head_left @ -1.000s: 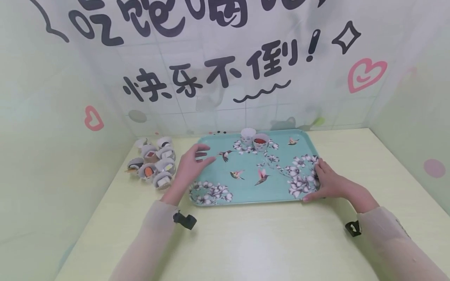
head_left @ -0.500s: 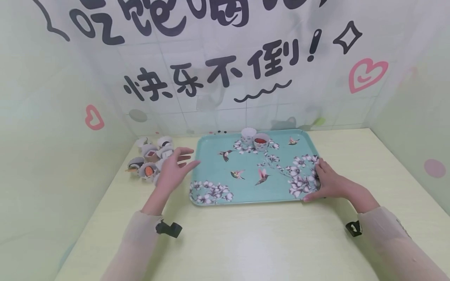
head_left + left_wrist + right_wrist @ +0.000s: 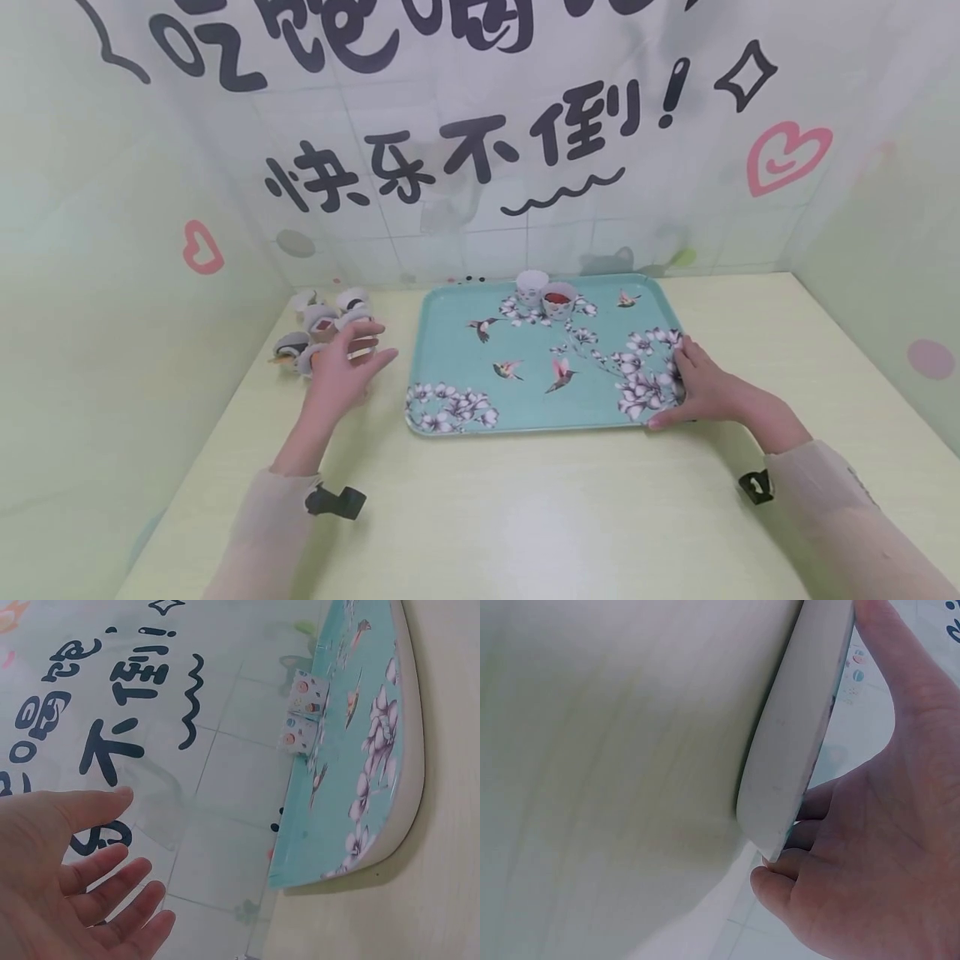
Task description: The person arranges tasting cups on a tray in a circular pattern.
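A turquoise tray (image 3: 450,350) with flowers and birds lies on the table. My right hand (image 3: 708,390) holds its near right corner, the thumb along the front side and the fingers bent at the right side. In the right wrist view the right hand (image 3: 885,817) lies against the tray's pale outer wall (image 3: 791,742). Two paper cups stand at the tray's back: one pale cup (image 3: 531,287) and one with red contents (image 3: 558,302). My left hand (image 3: 341,367), fingers relaxed and apart, hovers over several filled paper cups (image 3: 321,321), partly hiding them. Nothing is in it.
The pale wooden table (image 3: 510,517) extends in front of the tray. A printed white curtain (image 3: 450,225) hangs close behind the tray, with similar sheets at left and right. The filled cups crowd together at the table's far left.
My left hand has moved left and toward me, from over the tray's left side to the group of cups. The right hand has stayed at the tray corner.
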The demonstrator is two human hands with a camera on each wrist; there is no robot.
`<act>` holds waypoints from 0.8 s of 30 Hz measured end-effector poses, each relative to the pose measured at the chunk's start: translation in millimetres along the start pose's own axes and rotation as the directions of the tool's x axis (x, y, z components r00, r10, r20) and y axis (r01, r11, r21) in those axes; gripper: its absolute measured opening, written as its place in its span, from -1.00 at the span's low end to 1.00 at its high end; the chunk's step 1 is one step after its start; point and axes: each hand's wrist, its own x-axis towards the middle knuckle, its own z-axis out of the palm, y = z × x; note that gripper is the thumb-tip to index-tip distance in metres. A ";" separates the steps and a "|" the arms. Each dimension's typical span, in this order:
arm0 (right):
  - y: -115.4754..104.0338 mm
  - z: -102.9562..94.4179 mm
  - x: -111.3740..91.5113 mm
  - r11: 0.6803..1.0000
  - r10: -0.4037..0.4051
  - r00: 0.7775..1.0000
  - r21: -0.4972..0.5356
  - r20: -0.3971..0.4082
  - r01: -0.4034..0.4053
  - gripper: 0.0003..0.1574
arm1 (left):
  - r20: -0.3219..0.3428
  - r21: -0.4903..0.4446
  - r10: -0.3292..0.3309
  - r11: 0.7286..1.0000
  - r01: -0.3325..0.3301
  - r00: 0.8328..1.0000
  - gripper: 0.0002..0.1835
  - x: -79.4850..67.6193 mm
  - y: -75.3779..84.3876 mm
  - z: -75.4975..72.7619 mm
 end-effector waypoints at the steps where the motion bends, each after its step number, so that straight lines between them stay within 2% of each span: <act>1: -0.5 -0.5 -0.2 1.000 0.002 1.000 0.002 0.000 -0.002 0.76 | -0.003 -0.004 0.000 1.000 0.000 1.000 -0.47 -0.7 -1.6 -1.4; 7: -1.4 -1.9 -0.9 1.000 0.003 1.000 0.005 0.001 -0.003 0.75 | -0.030 0.021 0.009 1.000 -0.009 0.999 -0.49 -7.2 -11.9 -9.2; 15: -0.5 -1.5 -1.1 1.000 -0.004 1.000 0.000 -0.006 0.004 0.74 | -0.065 0.044 -0.037 0.998 0.040 0.997 -0.43 -19.5 -23.8 -19.7; 24: 1.3 -1.0 0.3 1.000 -0.005 1.000 0.007 0.001 0.005 0.75 | -0.111 0.072 -0.038 0.996 0.047 0.993 -0.45 -28.8 -39.1 -30.5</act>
